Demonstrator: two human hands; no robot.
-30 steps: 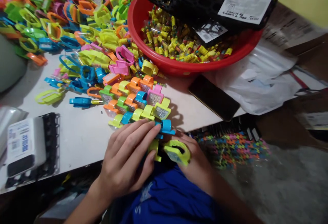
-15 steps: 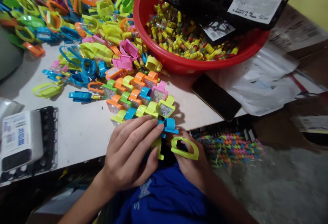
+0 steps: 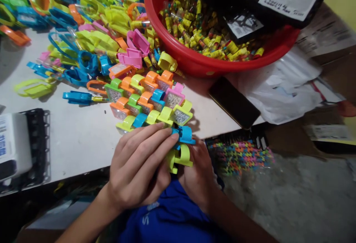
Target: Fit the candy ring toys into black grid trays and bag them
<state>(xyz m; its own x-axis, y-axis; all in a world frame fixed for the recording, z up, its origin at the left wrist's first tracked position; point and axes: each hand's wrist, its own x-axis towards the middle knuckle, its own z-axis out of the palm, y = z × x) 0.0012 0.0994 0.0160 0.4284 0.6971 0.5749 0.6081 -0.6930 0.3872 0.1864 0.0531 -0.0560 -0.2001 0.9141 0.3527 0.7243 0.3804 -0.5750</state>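
Lime ring [image 3: 180,157] has swung in against my left hand [image 3: 139,165] — right fingers [image 3: 200,161] curled on it (left ones flat, grip unclear), blue ring [image 3: 184,135] touching my left fingertips, lying crosswise.

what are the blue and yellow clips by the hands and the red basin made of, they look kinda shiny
The blue clip and yellow clip look like molded plastic: opaque, bright color, smooth, slightly glossy surfaces. The red basin also seems plastic, with an even, glossy finish and a smooth rounded rim.
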